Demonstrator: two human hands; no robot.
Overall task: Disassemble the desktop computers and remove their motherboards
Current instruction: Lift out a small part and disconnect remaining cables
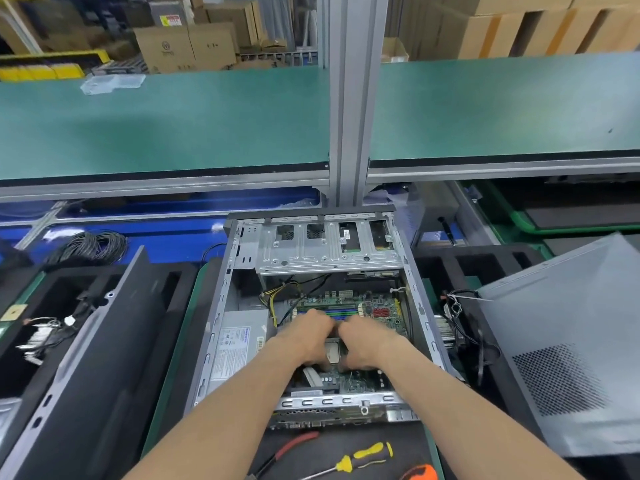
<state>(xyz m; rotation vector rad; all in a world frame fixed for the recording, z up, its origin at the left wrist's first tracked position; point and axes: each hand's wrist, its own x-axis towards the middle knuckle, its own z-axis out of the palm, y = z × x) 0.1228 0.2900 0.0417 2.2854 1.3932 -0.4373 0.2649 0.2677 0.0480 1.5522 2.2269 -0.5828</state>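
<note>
Your open desktop case (311, 306) lies flat, its long axis running away from you. Its green motherboard (377, 308) sits inside, where your left hand (306, 336) and right hand (367, 341) curl their fingers down; whether they grip anything, I cannot tell.

Two bare forearms extend from the bottom of the frame, with no sleeves, gloves, watch or wristbands visible on either. The left hand (306, 337) and the right hand (365, 342) are likewise uncovered, and no rings can be made out. Motion blur softens both hands, so fingernails and finer detail cannot be told. Nothing else of the person appears.
</note>
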